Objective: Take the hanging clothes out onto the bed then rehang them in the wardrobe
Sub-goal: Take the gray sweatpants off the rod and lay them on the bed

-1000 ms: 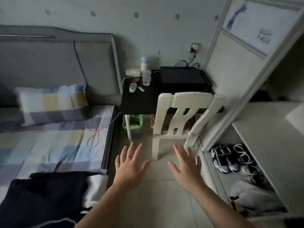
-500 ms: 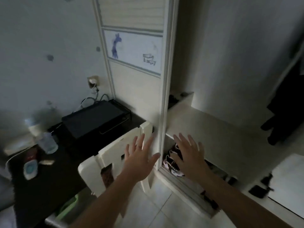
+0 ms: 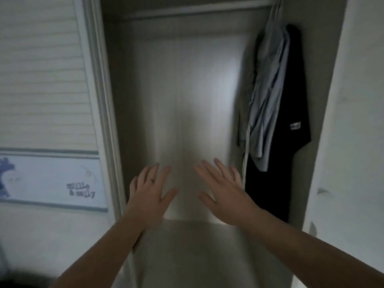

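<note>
Wardrobe [image 3: 187,100] — left hand [image 3: 148,196], right hand [image 3: 225,194] raised before it, fingers spread, nothing held; hanging clothes [image 3: 276,100] bunched rightward, ready for removal.

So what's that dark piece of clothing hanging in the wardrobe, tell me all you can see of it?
The dark garment hangs at the far right of the open wardrobe, close against the right side wall, from the rail at the top. It looks black or navy, soft cloth, draping straight down with an angled lower edge. A small pale label sits on its right side. A light blue-grey garment hangs against its left, overlapping it. Neither hand touches it; the right hand is nearer.
</note>
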